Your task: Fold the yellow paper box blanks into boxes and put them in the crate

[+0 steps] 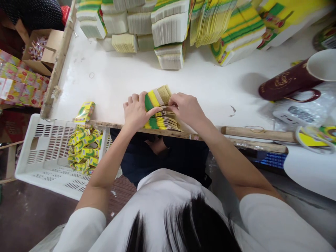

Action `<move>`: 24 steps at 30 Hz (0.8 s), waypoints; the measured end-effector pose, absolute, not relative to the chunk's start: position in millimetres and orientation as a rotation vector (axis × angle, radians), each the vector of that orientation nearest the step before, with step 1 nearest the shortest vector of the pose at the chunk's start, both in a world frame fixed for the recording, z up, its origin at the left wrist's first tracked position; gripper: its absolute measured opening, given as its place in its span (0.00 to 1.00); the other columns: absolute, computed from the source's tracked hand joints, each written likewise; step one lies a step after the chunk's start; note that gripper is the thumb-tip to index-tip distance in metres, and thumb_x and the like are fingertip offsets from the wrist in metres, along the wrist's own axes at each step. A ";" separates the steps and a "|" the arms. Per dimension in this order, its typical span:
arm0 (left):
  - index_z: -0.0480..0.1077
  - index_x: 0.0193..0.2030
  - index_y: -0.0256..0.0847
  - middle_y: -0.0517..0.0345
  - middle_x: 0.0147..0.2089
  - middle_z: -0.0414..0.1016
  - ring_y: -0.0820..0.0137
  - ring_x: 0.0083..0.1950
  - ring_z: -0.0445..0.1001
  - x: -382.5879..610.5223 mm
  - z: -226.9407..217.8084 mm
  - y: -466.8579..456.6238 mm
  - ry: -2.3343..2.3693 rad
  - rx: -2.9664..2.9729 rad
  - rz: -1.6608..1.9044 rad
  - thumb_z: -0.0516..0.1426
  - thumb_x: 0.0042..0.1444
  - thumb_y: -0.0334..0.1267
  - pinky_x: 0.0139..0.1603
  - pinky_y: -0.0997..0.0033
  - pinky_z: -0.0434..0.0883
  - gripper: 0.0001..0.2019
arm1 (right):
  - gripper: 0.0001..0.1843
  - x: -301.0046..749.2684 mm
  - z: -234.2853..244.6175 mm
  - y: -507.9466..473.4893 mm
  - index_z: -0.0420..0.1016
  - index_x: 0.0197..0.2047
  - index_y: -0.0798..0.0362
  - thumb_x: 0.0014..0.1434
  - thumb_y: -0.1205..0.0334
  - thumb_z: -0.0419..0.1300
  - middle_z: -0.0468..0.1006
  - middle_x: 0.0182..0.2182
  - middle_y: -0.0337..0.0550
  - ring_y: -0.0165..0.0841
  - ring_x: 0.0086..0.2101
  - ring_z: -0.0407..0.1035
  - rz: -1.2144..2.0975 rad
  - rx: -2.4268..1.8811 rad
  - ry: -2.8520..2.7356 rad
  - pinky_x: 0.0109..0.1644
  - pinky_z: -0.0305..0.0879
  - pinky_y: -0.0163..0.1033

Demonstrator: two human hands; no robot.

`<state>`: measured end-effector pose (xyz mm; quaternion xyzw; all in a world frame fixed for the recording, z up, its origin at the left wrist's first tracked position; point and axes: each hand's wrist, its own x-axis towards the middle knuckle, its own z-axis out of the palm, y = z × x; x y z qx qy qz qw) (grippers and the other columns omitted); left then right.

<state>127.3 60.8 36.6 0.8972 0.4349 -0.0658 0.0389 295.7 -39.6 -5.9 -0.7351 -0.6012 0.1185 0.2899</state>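
Observation:
A fanned stack of flat, unfolded-up cartons (154, 99), yellow and green with pale ends, lies at the table's front edge. My left hand (135, 111) wraps the left side of this stack, its thumb laid across the top. At the stack's right side my right hand (186, 108) pinches the end of a carton between thumb and bent fingers. More cartons (159, 123) of the same kind spread below the thumb, towards my body. A made-up small box (85, 112) sits left of my left hand, at the table's corner.
Bundled flat cartons (170, 28) line the back of the white table (110, 80). A dark red mug (286, 80) stands at the right beside a plastic-wrapped white device (299, 113). Below left, a white crate (55, 154) holds many folded boxes (85, 148). Wooden strips (262, 134) edge the table.

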 end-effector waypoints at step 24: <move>0.53 0.71 0.39 0.38 0.62 0.66 0.48 0.62 0.64 130.9 33.7 63.7 1.403 2.788 -0.183 0.40 0.69 0.54 0.57 0.52 0.65 0.31 | 0.09 290.6 0.5 -0.7 0.80 0.34 0.56 0.55 0.63 0.59 0.82 0.31 0.49 0.41 0.33 0.73 0.300 -2.144 -1.501 0.37 0.61 0.42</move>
